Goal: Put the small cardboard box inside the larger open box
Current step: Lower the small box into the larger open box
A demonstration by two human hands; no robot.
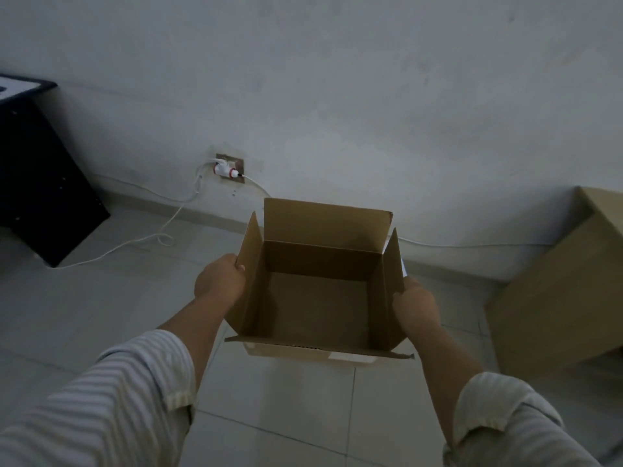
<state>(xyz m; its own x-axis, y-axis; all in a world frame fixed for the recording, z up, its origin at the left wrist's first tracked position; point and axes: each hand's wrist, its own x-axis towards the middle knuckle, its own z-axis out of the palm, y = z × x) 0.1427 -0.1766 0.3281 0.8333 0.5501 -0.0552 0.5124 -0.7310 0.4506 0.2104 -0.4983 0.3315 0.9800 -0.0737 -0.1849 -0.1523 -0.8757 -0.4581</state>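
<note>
The left hand (pixel 220 281) had its fingers curled over the edge of the left side flap of the small cardboard box (pixel 320 298), thumb against the flap's outer face; the right hand (pixel 416 303) gripped the right side flap likewise, so the box hung between both hands, open top toward the camera, its inside bare; striped sleeves (pixel 111 399) were rolled back at the forearms; beneath lay a pale tiled floor (pixel 296 416); a larger cardboard box (pixel 556 298) stood well apart at the right, by the wall (pixel 337 96); whether that box was open could not be told; a white cable (pixel 168 224) ran from a wall socket (pixel 229 168).
</note>
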